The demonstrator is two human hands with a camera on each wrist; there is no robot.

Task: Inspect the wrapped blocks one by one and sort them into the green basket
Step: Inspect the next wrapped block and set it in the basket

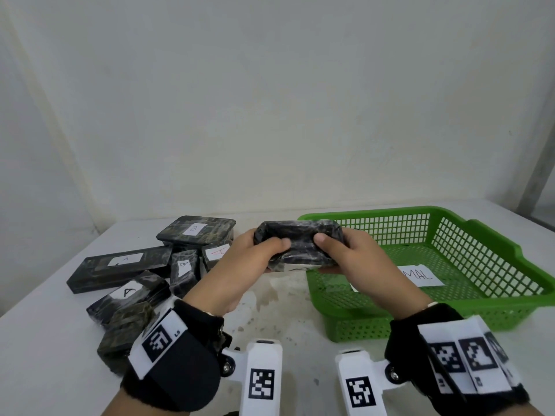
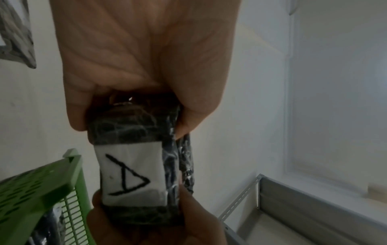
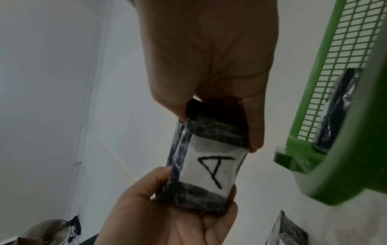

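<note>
White table (image 1: 45, 340) – stained, pale wall (image 1: 270, 100), grey metal shelf frame (image 2: 314, 203)

The head camera looks down over the table (image 1: 285, 310) while both wrist cameras, close underneath, share the labelled block (image 2: 132, 175).

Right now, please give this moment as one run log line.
phase: inspecting | left hand: grips wrapped block | right hand: grips same block | label: A, facing down | green basket: one block visible inside
</note>
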